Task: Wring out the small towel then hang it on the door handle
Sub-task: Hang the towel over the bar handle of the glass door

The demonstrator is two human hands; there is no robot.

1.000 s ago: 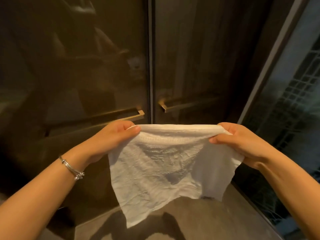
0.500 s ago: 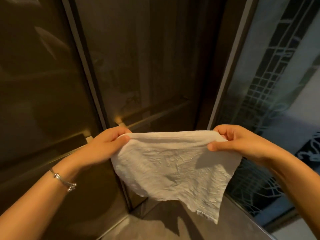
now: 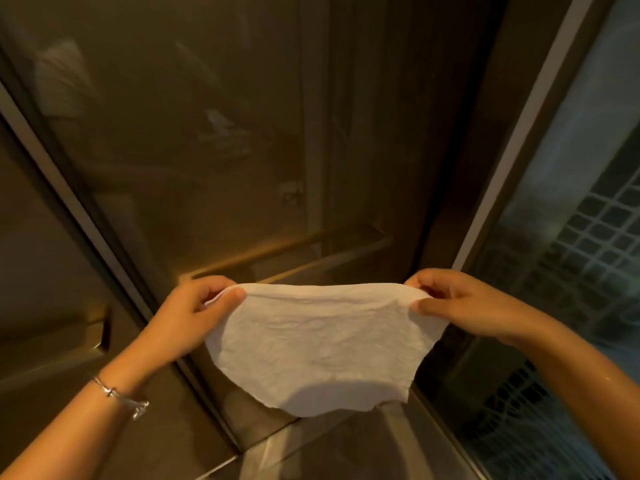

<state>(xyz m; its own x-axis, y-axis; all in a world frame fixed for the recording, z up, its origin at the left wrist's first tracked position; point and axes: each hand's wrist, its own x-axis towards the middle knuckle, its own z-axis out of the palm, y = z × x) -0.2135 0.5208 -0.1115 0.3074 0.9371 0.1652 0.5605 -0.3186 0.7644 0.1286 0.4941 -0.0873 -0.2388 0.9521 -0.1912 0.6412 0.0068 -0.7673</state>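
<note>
The small white towel (image 3: 320, 344) is spread flat and hangs between my two hands. My left hand (image 3: 192, 313) pinches its upper left corner and my right hand (image 3: 460, 303) pinches its upper right corner. A long brass door handle (image 3: 287, 251) runs across the dark right-hand door just behind and above the towel's top edge. The end of a second handle (image 3: 102, 332) on the left door shows beside my left forearm, which wears a silver bracelet (image 3: 121, 398).
Two dark glossy doors (image 3: 207, 133) meet at a pale seam running down to the floor. On the right a pale frame (image 3: 512, 147) borders a frosted glass panel with a grid pattern (image 3: 571, 254). Grey floor (image 3: 332, 448) lies below.
The view has swung right and closer to the right door. Both hands carried the spread towel up to just in front of that door's handle, and the towel now hangs shorter.
</note>
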